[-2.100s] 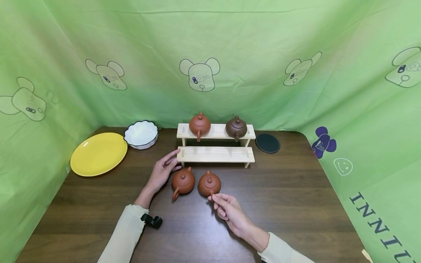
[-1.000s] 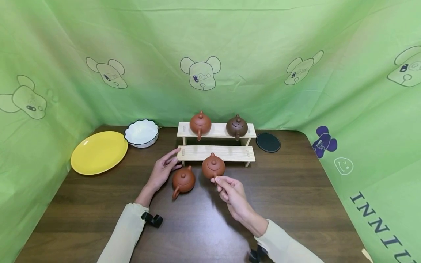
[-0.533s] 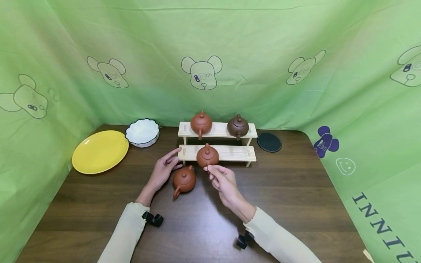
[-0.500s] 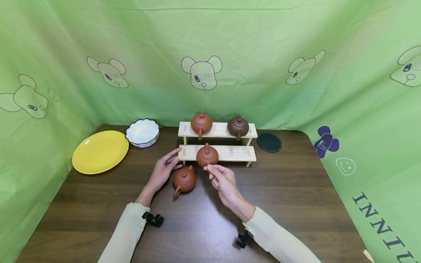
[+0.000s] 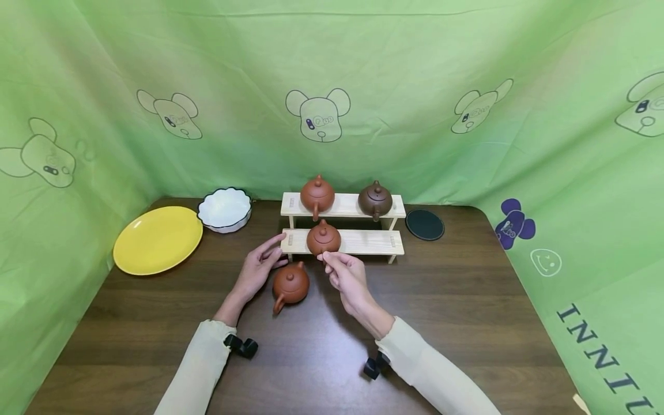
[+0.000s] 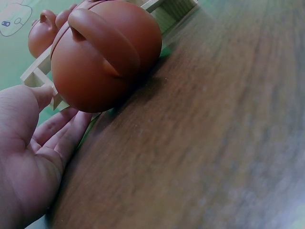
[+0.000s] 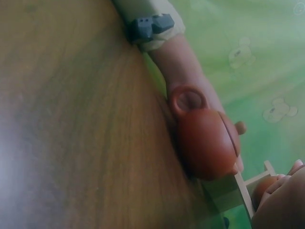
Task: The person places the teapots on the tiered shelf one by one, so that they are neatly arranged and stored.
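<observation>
My right hand (image 5: 349, 279) pinches the handle of a reddish-brown clay teapot (image 5: 324, 237), which is upright at the left half of the lower wooden shelf (image 5: 363, 242); whether its base touches the shelf cannot be told. The fingers of my left hand (image 5: 254, 272), fairly straight, touch the left end of that shelf. Just right of this hand, a second reddish teapot (image 5: 290, 283) stands on the table, its handle toward me. In the left wrist view this teapot (image 6: 105, 57) looms beside the left hand (image 6: 28, 157). Part of the right hand (image 7: 281, 202) shows in the right wrist view.
On the upper shelf (image 5: 346, 205) stand a reddish teapot (image 5: 317, 196) at left and a dark brown teapot (image 5: 376, 199) at right. A black round coaster (image 5: 425, 225) lies right of the shelves. Leftward are a white scalloped bowl (image 5: 225, 210) and a yellow plate (image 5: 158, 240).
My right hand has lifted the teapot from the table and carried it forward and slightly left to the lower shelf. My left hand has stayed at the shelf's end.
</observation>
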Action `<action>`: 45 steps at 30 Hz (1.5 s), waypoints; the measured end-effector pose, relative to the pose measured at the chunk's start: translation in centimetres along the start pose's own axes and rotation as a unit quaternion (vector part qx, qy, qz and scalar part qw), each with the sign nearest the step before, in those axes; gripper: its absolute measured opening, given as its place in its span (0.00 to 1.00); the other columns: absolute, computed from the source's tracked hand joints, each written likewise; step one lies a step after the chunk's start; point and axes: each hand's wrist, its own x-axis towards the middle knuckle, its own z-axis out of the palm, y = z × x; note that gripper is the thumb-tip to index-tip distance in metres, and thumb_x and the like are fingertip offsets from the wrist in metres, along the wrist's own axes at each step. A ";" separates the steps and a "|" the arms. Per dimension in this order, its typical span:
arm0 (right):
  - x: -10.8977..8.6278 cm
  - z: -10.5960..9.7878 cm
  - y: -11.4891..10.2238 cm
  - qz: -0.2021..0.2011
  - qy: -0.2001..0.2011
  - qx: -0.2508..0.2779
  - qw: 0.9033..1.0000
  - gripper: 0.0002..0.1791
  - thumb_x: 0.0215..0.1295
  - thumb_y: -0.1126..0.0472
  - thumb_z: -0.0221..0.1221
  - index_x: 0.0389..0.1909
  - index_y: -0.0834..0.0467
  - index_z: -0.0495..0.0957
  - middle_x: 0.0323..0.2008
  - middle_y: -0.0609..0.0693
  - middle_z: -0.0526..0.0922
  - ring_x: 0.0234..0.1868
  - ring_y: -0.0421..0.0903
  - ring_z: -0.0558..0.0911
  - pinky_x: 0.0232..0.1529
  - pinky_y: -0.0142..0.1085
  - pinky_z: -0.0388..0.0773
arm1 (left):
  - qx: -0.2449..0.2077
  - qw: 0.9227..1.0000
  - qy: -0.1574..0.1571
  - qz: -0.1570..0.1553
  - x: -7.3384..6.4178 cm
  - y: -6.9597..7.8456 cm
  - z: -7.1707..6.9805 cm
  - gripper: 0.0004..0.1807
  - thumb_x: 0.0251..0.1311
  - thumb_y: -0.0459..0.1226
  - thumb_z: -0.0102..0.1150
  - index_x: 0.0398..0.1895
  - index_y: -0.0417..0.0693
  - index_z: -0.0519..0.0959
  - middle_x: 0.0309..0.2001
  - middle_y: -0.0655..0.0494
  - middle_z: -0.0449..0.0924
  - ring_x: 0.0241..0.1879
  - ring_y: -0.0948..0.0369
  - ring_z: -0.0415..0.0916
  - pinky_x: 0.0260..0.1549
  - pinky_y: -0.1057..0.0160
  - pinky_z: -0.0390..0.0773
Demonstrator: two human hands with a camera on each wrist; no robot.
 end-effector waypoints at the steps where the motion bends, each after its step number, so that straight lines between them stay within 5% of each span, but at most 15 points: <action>1: 0.1 0.1 0.0 0.000 0.001 -0.004 1.000 0.10 0.79 0.68 0.64 0.36 0.59 0.91 0.24 0.43 0.81 0.15 0.30 0.64 0.14 0.21 0.52 | -0.001 1.000 0.000 0.001 0.0 0.0 0.0 0.25 0.87 0.33 0.53 0.82 0.36 0.71 0.79 0.38 0.72 0.60 0.40 0.86 0.58 0.60 0.91; 17: 2.0 0.6 0.4 -0.010 0.003 -0.014 1.000 0.09 0.80 0.68 0.63 0.39 0.69 0.87 0.23 0.43 0.78 0.14 0.30 0.62 0.15 0.20 0.50 | -0.009 1.000 0.001 -0.003 0.0 0.1 0.1 0.25 0.87 0.32 0.53 0.82 0.36 0.71 0.79 0.39 0.72 0.59 0.42 0.87 0.58 0.60 0.91; 28: 2.5 0.7 0.2 0.001 -0.012 0.001 1.000 0.10 0.81 0.67 0.62 0.36 0.62 0.87 0.21 0.43 0.77 0.14 0.30 0.64 0.14 0.20 0.53 | -0.001 1.000 0.001 -0.006 0.0 0.1 0.0 0.25 0.87 0.32 0.53 0.82 0.36 0.71 0.79 0.39 0.71 0.60 0.39 0.85 0.59 0.61 0.91; 45: 0.3 -0.7 -0.2 -0.013 0.040 -0.033 0.999 0.02 0.78 0.67 0.67 0.45 0.61 0.82 0.21 0.44 0.77 0.14 0.33 0.67 0.15 0.21 0.57 | -0.002 1.000 0.004 -0.013 0.0 0.1 0.0 0.26 0.87 0.32 0.53 0.82 0.38 0.71 0.78 0.38 0.73 0.58 0.41 0.87 0.58 0.62 0.91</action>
